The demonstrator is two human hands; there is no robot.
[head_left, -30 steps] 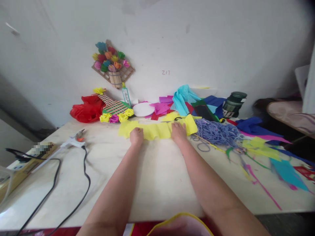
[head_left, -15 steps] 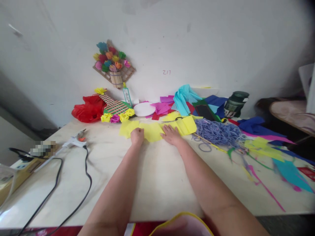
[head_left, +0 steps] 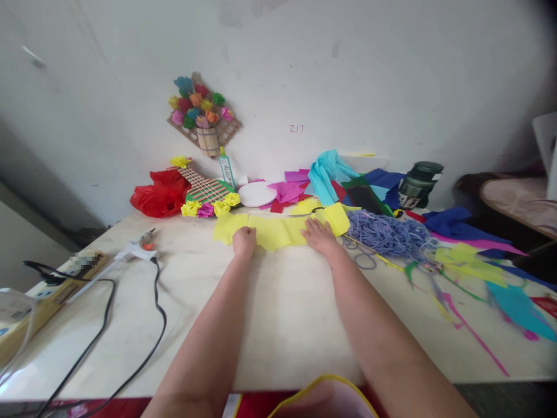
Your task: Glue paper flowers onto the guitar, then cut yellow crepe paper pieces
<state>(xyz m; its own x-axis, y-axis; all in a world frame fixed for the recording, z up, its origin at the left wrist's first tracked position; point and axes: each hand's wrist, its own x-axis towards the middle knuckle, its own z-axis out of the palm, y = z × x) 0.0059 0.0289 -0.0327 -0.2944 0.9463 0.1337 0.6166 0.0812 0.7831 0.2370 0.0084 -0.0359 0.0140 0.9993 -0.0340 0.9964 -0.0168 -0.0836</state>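
Observation:
A strip of yellow crepe paper (head_left: 278,232) lies across the table in front of me, creased and curling up at its right end. My left hand (head_left: 244,240) is closed on the left part of the strip, knuckles up; its fingertips are hidden. Toward the right end, my right hand (head_left: 319,235) lies flat on the paper with its fingers spread. Just beyond the strip, partly on yellow paper, are scissors (head_left: 311,212) with dark handles.
A tangle of purple-blue yarn (head_left: 389,233) sits right of the strip. Left are a glue gun (head_left: 138,249) with its black cord and a power strip (head_left: 56,290). Behind stand a flower-trimmed craft piece (head_left: 206,188), a white disc (head_left: 256,194), a glue bottle (head_left: 227,168) and a dark jar (head_left: 420,184).
My right hand has slid to the right along the yellow crepe paper. My left hand keeps its place on it. The whole view has shifted slightly.

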